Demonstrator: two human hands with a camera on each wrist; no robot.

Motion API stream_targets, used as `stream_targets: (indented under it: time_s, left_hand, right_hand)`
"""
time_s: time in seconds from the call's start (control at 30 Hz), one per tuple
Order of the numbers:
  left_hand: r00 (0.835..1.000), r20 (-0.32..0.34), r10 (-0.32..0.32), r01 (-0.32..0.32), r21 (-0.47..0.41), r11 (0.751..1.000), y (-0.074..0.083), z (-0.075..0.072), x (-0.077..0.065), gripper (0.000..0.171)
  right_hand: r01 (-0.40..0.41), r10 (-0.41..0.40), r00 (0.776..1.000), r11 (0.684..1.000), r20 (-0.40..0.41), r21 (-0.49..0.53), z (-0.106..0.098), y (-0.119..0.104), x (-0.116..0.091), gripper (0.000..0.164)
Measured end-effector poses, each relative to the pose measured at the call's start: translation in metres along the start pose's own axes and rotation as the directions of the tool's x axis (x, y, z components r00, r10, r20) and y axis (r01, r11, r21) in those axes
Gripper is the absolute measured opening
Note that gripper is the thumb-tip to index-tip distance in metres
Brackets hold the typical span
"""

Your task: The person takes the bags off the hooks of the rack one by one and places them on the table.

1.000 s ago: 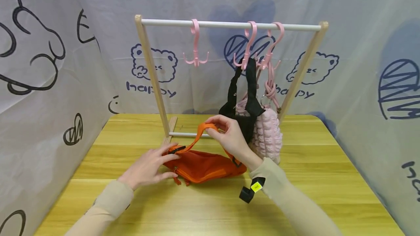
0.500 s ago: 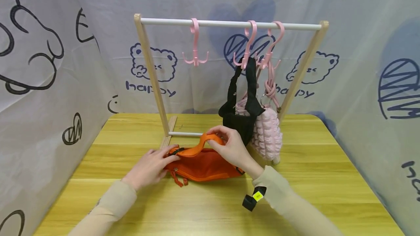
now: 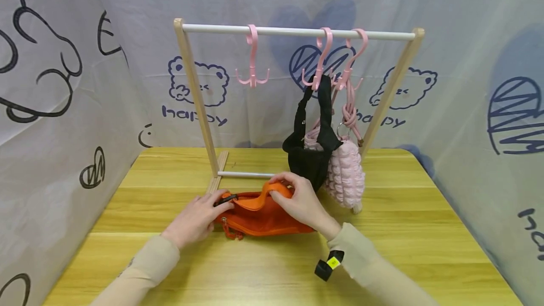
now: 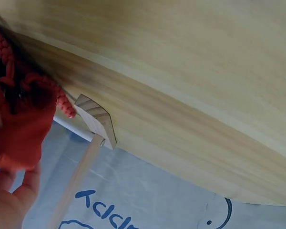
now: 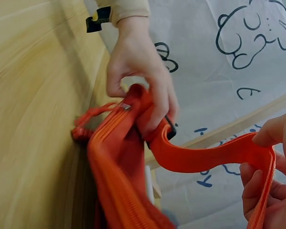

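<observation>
An orange fabric bag [image 3: 259, 214] lies on the wooden table [image 3: 276, 268] in front of a small rack. My left hand [image 3: 196, 218] grips the bag's left end near a black buckle [image 3: 226, 198]; the right wrist view shows its fingers [image 5: 148, 90] curled round the fabric by the zipper. My right hand [image 3: 299, 199] pinches the orange strap [image 3: 272, 189], a loop of which [image 5: 214, 155] runs to its fingertips [image 5: 271, 133] in the right wrist view. In the left wrist view the orange bag [image 4: 19, 124] and a braided zipper pull [image 4: 62, 102] show at the left edge.
A wooden-framed rack [image 3: 191, 93] with a white rail [image 3: 293, 32] stands behind the bag. Three pink hooks hang on it; one [image 3: 252, 67] is bare. A black bag [image 3: 312, 155] and a pink quilted bag [image 3: 346, 174] hang at the right. Printed fabric walls enclose the table.
My right hand has lowered the strap loop toward the bag. The bag has slid slightly left, and my left hand stays on its left end.
</observation>
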State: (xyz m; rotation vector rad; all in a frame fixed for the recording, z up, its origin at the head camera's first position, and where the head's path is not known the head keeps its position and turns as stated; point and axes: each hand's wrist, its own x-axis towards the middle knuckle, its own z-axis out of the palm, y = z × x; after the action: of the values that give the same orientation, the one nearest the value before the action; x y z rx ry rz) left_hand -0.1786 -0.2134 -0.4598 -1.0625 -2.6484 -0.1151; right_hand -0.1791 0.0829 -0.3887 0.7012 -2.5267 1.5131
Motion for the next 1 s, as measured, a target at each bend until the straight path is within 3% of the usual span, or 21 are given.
stream_targets:
  time_s: [0.17,0.33,0.5,0.67,1.0]
  left_hand:
    - [0.996,-0.085,0.018,-0.018,0.003,1.0,-0.002,-0.002,0.001,0.054]
    - [0.981,-0.196,0.0,-0.003,-0.014,1.0,-0.003,-0.008,0.004,0.039]
    - [0.943,-0.331,-0.036,0.018,-0.057,0.998,-0.006,-0.017,0.005,0.031]
    - [0.902,-0.422,-0.09,0.066,-0.073,0.995,-0.008,-0.028,0.006,0.027]
    - [0.852,-0.475,-0.22,0.166,-0.155,0.974,-0.01,-0.045,0.002,0.021]
  right_hand:
    - [0.015,-0.016,1.0,0.999,-0.015,-0.048,0.001,0.006,-0.005,0.019]
    - [0.022,-0.023,1.0,0.997,-0.006,-0.074,0.001,0.01,-0.007,0.017]
    - [0.061,-0.061,0.998,0.994,-0.007,-0.087,-0.002,0.011,-0.01,0.018]
    - [0.106,-0.107,0.994,0.989,-0.004,-0.106,-0.005,0.01,-0.011,0.016]
    - [0.181,-0.178,0.977,0.983,0.114,-0.02,-0.02,0.005,-0.02,0.036]
